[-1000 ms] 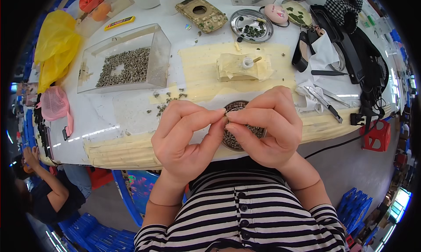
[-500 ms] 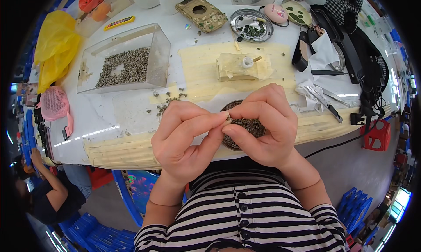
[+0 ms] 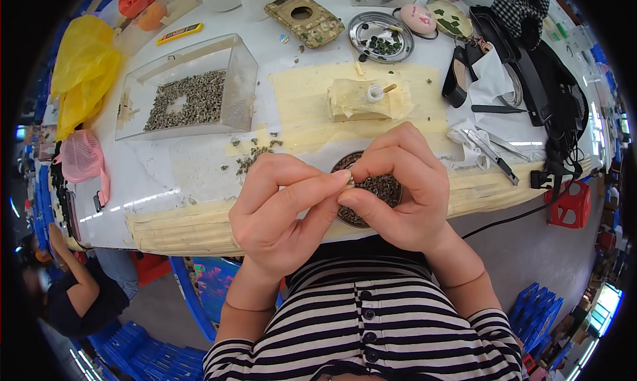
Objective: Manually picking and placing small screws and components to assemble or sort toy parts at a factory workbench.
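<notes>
You've got your left hand (image 3: 288,212) with thumb and index pinched together on a tiny, mostly hidden greyish piece (image 3: 351,180), above the near edge of the white, partly yellow-taped counter (image 3: 152,172). Your right hand (image 3: 400,188) has its thumb and index right at the same spot; can't tell if they grip the piece too. Below and behind your fingers sits a round dish (image 3: 344,159) filled with small brownish-metallic parts (image 3: 381,188), partly covered by your hands. Ahead of your left hand, a scatter of loose small grey parts (image 3: 249,162) lies beside a clear rectangular plastic box (image 3: 239,82) holding a heap of similar ones. Straight ahead of you: a block wrapped in cream tape (image 3: 346,104) with a small white pot (image 3: 375,93) on it. Off your right hand, a slim utility knife (image 3: 496,160) near white tissue (image 3: 464,142).
</notes>
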{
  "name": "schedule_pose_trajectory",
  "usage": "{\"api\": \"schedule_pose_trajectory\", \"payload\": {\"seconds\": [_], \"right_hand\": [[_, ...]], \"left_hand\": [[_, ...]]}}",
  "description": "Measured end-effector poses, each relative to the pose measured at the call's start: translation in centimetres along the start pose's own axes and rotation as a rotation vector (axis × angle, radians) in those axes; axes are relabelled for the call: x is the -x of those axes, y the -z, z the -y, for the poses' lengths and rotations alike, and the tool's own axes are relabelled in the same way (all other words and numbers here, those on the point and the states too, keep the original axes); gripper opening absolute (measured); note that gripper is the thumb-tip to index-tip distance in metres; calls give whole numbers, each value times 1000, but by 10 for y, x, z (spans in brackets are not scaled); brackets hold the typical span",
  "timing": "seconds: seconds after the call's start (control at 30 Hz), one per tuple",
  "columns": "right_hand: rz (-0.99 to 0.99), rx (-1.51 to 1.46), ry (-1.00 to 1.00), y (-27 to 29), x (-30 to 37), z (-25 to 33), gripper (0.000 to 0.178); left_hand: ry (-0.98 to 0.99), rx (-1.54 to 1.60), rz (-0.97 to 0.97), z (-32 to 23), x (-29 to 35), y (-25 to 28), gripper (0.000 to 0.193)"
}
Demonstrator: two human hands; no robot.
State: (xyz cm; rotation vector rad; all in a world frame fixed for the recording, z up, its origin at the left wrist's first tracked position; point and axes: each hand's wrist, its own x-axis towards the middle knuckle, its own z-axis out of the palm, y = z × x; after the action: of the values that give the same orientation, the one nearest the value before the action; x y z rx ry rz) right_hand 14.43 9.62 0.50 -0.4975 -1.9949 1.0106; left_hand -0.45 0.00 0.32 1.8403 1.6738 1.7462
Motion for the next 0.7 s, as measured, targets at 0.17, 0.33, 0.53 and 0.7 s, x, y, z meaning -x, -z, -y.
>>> {"api": "schedule_pose_trajectory", "payload": {"seconds": [0.17, 0.33, 0.53, 0.7], "right_hand": [[29, -82, -40, 0, 1, -1, 21], [10, -72, -40, 2, 1, -1, 22], [-100, 100, 52, -1, 2, 0, 26], [-184, 171, 141, -5, 3, 0, 28]], "left_hand": [[-9, 1, 32, 0, -2, 2, 33], [-19, 1, 21, 1, -1, 1, 32], [41, -35, -28, -1, 1, -2, 29], [72, -43, -46, -1, 2, -3, 27]]}}
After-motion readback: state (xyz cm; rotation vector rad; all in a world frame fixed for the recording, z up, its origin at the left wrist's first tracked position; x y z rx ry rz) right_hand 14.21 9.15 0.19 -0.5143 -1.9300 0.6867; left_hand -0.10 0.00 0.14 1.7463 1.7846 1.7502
